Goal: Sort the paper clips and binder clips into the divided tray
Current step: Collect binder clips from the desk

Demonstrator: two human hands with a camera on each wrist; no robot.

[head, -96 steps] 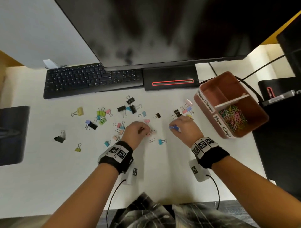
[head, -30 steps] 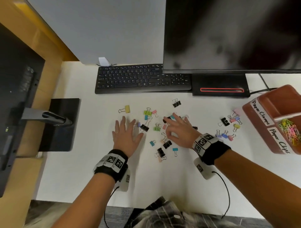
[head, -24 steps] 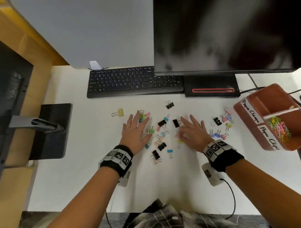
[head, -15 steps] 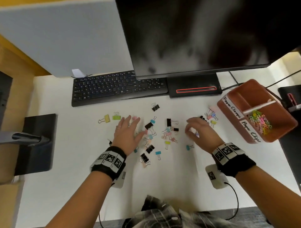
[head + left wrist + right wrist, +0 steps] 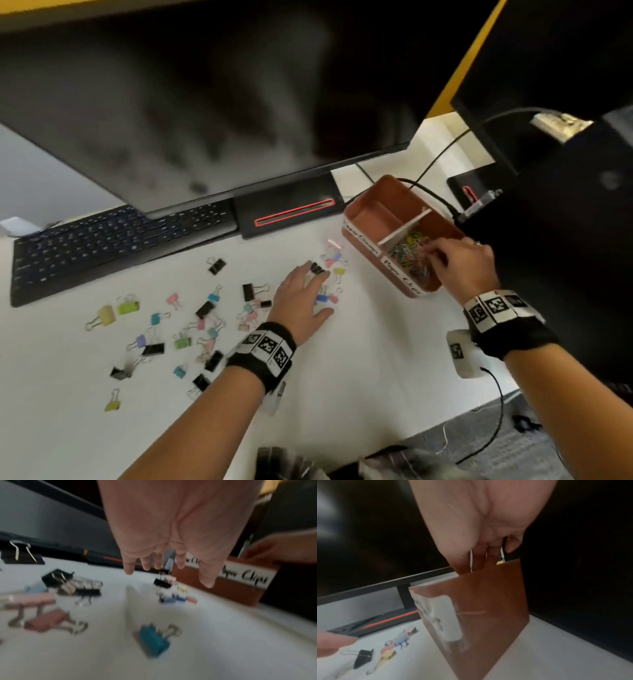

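The brown divided tray (image 5: 362, 202) stands at the right of the white desk. Its near compartment, labelled Paper Clips, holds a heap of coloured paper clips (image 5: 409, 261); the far compartment (image 5: 373, 219) looks bare. My right hand (image 5: 436, 255) reaches over the heap, its fingertips dipping behind the tray wall (image 5: 479, 601), so whatever they hold is hidden. My left hand (image 5: 313, 291) lies flat with fingers spread over a small cluster of binder clips (image 5: 329, 298) just left of the tray (image 5: 240, 591). More binder clips (image 5: 205, 309) are scattered to the left.
A black keyboard (image 5: 113, 236) and monitor base (image 5: 287, 212) sit behind the clips under a large monitor (image 5: 205, 102). Black equipment (image 5: 565, 212) and a cable (image 5: 435, 195) crowd the tray's right side. The desk's front edge runs close to my body.
My right hand has left the desk and moved right, over the tray's paper clip compartment. My left hand has slid right to the cluster beside the tray. The head view swung right.
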